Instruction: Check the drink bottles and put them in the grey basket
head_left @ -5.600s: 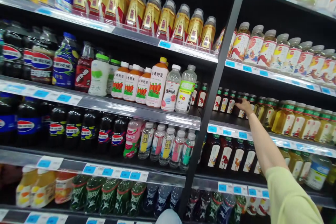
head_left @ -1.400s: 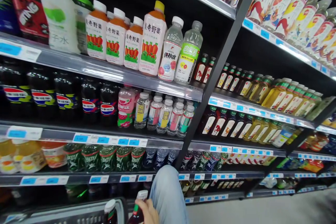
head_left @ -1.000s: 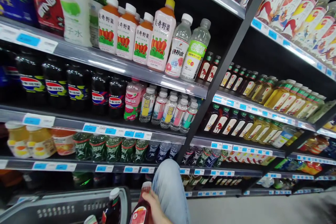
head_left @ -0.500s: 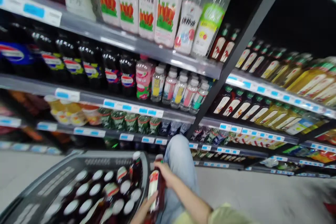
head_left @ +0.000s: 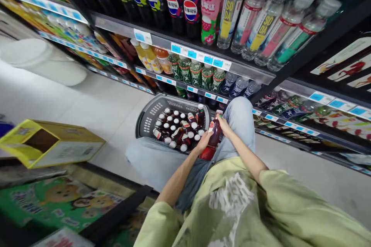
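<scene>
Between my knees I hold a dark red glass bottle point(head_left: 215, 136), tilted, with a pale and red label and a cap near my right hand. My left hand point(head_left: 204, 142) is closed round its lower side. Higher up, near the neck, my right hand point(head_left: 224, 125) grips it, fingers partly hidden. Just left of the bottle stands a grey plastic basket point(head_left: 148, 117) holding many dark bottles point(head_left: 173, 127) with white caps, most upright and a few lying tilted on top.
Ahead are shelves point(head_left: 162, 44) of cola bottles point(head_left: 173, 5), clear soda bottles point(head_left: 262, 19) and small green bottles point(head_left: 195, 73). A yellow open carton point(head_left: 69, 142) sits on the left. Behind it are a white stool-like object point(head_left: 26, 54) and a low rack with green boxes point(head_left: 55, 200).
My view has tilted down and swung left, bringing my shirt, knees and the yellow carton into sight. Both hands stay on the same bottle beside the basket.
</scene>
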Motion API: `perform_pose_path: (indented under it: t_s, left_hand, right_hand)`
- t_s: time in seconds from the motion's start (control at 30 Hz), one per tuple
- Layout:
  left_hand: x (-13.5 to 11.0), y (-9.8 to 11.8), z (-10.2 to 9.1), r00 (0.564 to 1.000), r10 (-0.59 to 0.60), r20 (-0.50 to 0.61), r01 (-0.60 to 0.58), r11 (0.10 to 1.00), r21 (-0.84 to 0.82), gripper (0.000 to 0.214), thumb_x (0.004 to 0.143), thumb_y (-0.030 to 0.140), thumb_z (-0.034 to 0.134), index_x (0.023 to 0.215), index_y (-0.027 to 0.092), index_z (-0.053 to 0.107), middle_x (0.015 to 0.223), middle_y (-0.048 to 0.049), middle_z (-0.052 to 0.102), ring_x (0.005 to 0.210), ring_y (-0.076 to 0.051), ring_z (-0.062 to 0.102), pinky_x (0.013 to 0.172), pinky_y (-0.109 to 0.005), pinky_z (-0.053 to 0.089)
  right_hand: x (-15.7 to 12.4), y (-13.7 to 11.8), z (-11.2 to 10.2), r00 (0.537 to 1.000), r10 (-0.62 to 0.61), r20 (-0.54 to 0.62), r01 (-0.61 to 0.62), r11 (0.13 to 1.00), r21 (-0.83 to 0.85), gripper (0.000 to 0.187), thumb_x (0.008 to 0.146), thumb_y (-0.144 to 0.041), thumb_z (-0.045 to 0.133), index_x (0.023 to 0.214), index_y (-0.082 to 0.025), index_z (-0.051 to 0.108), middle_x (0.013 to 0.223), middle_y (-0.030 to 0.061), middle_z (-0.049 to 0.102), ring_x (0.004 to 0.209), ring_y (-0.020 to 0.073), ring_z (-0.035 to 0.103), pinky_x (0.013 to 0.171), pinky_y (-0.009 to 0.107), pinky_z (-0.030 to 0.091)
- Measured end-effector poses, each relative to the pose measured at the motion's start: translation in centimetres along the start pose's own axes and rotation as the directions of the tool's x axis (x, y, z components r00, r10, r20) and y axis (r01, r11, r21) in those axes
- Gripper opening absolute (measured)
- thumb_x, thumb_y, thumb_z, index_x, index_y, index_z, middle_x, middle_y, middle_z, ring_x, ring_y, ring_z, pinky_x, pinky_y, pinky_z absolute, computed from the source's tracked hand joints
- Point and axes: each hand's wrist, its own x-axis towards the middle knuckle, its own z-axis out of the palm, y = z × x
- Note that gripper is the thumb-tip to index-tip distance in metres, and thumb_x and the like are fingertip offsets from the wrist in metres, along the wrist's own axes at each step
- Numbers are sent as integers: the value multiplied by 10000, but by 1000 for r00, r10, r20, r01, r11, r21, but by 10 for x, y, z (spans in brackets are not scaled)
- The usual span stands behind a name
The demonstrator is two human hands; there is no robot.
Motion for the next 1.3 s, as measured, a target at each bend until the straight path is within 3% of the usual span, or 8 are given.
perform_pose_path:
  t_s: [0.17,0.37,0.57,0.8,0.93,1.07,1.17,1.3]
  left_hand:
    - [7,-9,-2,999,37,-9,-36,999,16,358,1078,402,605,1341,160,589,979,-107,792,809,-272,777,747,-387,652]
    - [19,-20,-12,977,201,-65,-181,955,235,358,962,369,773,1209,146,643,1163,-148,794,1091,-321,765,1039,-452,614]
    - [20,-26,-16,938,330,-105,-261,873,411,615,863,403,876,1354,132,625,1247,-173,779,1154,-343,748,1094,-484,570]
    - [18,-23,-15,917,383,-110,-344,901,265,616,926,630,738,1293,137,700,1239,-163,791,1177,-347,732,1081,-463,577]
    - [18,-22,-17,958,245,145,-239,969,-61,826,858,861,629,1148,93,722,1046,-207,798,848,-315,767,785,-435,635]
    - [11,-21,-20,881,127,457,-53,984,-172,959,810,963,559,1083,63,743,882,-219,783,617,-294,732,542,-363,542]
    - [7,-17,-23,834,74,547,35,982,-186,976,869,952,504,1201,64,734,928,-229,801,638,-318,755,432,-303,437]
    - [8,-15,-21,844,-3,537,113,978,-173,953,956,921,419,1266,75,730,972,-232,811,721,-341,787,429,-301,470]
  right_hand:
    - [5,8,-4,1000,-11,27,9,998,56,477,888,-691,725,1039,-239,713,1048,55,794,999,262,742,962,387,589]
    - [5,10,-5,999,-2,46,1,1000,24,354,823,-503,824,1022,-226,730,1010,40,808,983,242,749,954,371,594]
    - [4,8,-3,1000,-5,10,5,1000,7,310,769,-388,848,990,-217,714,920,8,796,897,213,739,894,339,591]
    - [-10,-9,-1,998,-46,37,41,990,132,394,755,-452,888,1037,-220,742,967,4,807,901,191,750,848,291,583]
    - [-21,-23,-2,979,-26,202,-31,962,271,415,761,-496,920,984,-216,711,902,30,810,830,219,773,771,313,603]
    - [-28,-34,-9,922,-89,378,-114,869,481,391,769,-471,888,993,-229,677,923,64,829,883,299,819,771,403,656]
    - [-30,-37,-12,920,-106,377,-128,829,545,354,782,-459,855,977,-238,659,848,46,807,931,331,828,797,450,678]
    - [-27,-37,-11,943,-50,329,-155,808,568,370,802,-479,878,866,-260,587,659,-19,695,872,307,824,760,413,688]
